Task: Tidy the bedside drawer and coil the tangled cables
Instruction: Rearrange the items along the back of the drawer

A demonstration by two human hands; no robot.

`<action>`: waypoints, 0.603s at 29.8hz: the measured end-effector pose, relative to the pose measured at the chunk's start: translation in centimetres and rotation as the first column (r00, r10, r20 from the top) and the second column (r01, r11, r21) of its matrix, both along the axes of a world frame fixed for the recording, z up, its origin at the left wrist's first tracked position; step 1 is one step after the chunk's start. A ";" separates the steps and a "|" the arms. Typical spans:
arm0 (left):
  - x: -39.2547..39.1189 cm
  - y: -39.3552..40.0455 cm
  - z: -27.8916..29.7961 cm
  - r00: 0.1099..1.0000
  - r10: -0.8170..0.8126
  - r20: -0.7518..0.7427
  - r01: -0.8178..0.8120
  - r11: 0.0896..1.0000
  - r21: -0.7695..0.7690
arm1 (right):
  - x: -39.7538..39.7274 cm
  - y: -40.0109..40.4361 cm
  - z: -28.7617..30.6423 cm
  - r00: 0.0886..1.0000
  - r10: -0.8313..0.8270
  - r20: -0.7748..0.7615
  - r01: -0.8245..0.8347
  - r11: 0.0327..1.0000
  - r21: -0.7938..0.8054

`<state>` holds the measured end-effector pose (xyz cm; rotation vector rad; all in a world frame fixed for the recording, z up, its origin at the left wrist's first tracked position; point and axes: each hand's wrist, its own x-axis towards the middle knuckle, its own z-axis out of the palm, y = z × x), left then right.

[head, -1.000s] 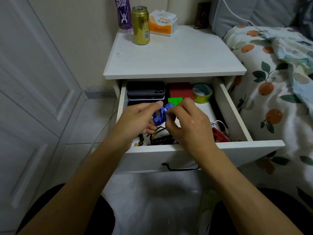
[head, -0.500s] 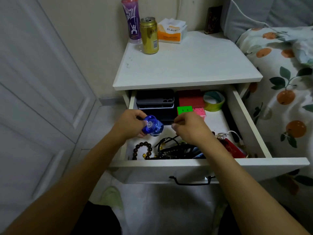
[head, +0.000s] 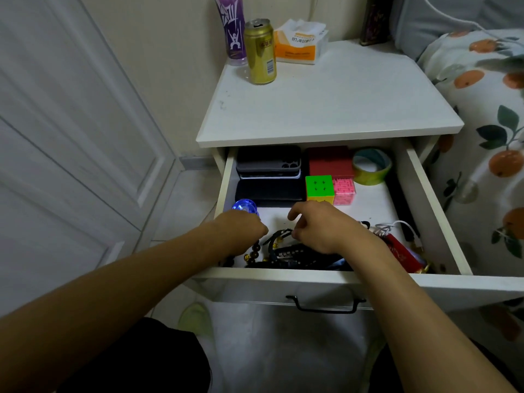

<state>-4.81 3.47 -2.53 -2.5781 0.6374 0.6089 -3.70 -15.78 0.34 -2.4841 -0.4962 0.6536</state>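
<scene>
Both hands reach into the open drawer (head: 436,205): the left hand (head: 241,231) grasps a blue yo-yo (head: 244,207), the right hand (head: 320,228) pinches a black cable (head: 276,236).

White panelled door (head: 71,143) left, cream wall (head: 170,66) behind, pale tiled floor (head: 184,205), bed (head: 482,109) right.

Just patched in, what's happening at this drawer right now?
A person is sorting the open bedside drawer. The left hand is at the drawer's left side by a blue round object; its grip on it is hidden. The right hand, fingers curled, is at a black cord in the tangle at the front. Phone cases, a puzzle cube and a tape roll sit at the back.
</scene>
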 end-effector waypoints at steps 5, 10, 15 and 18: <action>-0.2 0.2 1.8 0.991 0.100 -0.095 -0.108 0.991 -0.084 | 0.2 -0.9 0.0 0.999 -0.015 0.031 0.014 0.999 0.040; -2.4 1.3 6.7 0.956 0.293 -0.008 -0.243 0.779 -0.579 | 0.8 -1.3 0.6 0.991 -0.124 0.048 0.109 0.966 0.236; -2.9 0.2 7.8 0.825 0.528 -0.203 -0.340 0.177 -0.923 | 0.7 -0.5 1.9 0.928 -0.101 -0.358 0.273 0.837 0.474; -2.1 -1.3 7.2 0.607 0.434 -0.665 -0.511 -0.428 -0.746 | 0.7 -1.0 2.6 0.866 -0.078 -0.494 0.366 0.772 0.520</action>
